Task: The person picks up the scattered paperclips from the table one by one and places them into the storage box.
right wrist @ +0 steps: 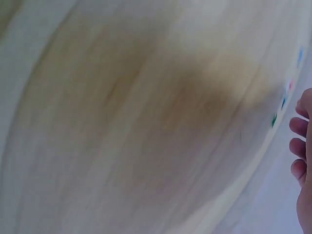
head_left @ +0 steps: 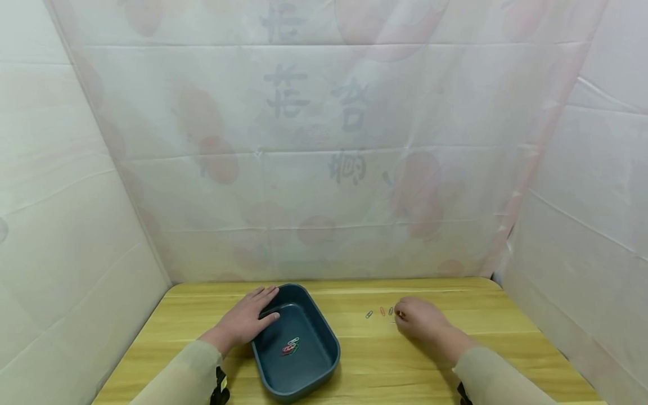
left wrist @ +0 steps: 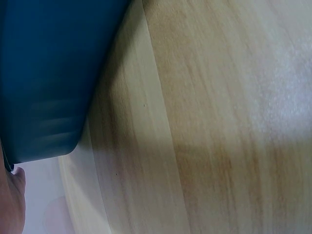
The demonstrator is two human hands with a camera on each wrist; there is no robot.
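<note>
On the wooden table (head_left: 455,292), seen from the head, a blue tray (head_left: 324,360) is steadied by the flat, open left hand (head_left: 248,319) on its left rim; clips (head_left: 291,346) lie inside. Loose paper clips (head_left: 379,312) are touched by the curled right hand (head_left: 422,322), whose grip cannot be told.

From the left wrist, the tray's wall (left wrist: 44,73) is seen on the table.

From the right wrist, curled fingers (right wrist: 298,146) are shown near blurred clips (right wrist: 282,105).

Makeshift recording booth — wooden desk (head_left: 455,343) walled on three sides by taped white printed sheeting (head_left: 314,169).

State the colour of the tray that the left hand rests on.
Dark teal-blue; the tray shows best in the head view, with the left hand on its rim.
</note>
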